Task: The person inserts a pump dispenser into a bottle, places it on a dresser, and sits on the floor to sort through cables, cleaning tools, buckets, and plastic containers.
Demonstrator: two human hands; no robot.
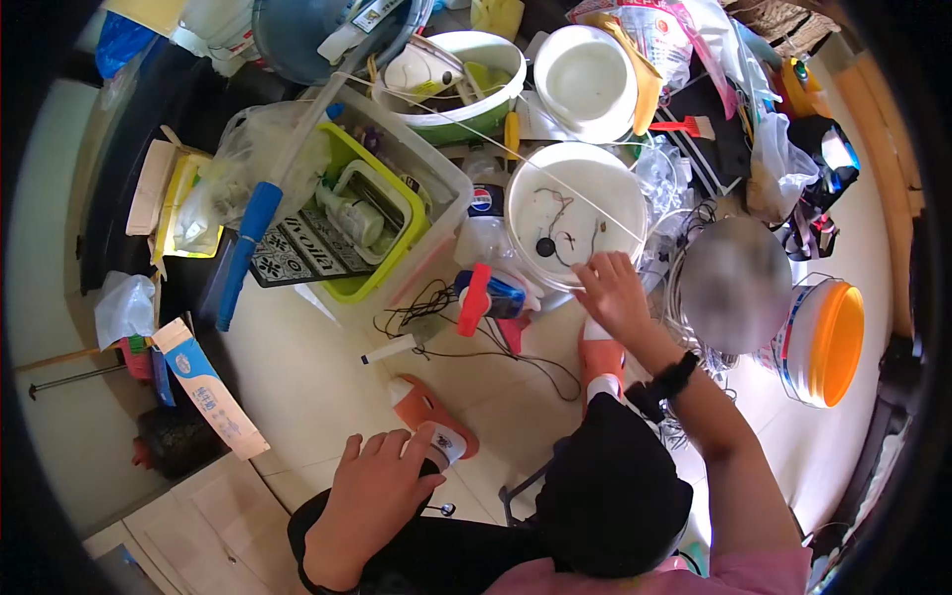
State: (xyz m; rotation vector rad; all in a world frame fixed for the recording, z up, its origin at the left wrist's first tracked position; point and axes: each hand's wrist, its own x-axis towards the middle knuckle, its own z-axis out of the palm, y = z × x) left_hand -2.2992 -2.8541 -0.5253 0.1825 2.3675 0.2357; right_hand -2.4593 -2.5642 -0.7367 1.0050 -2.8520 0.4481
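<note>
My right hand is at the near rim of a white bucket, its fingers bent over the edge and closed on it. Inside the bucket lie thin dark cords, a small cross-shaped piece and a black round piece. Lower in view, my left hand rests over my left knee with its fingers apart, holding nothing. Just left of the bucket are a clear bottle with a Pepsi label and a blue bottle with a red top.
A lime-green basket sits in a clear plastic bin at left. Behind stand a white-green bucket and a white tub. An orange-rimmed bucket lies tipped at right. Black cables trail across the floor by my feet.
</note>
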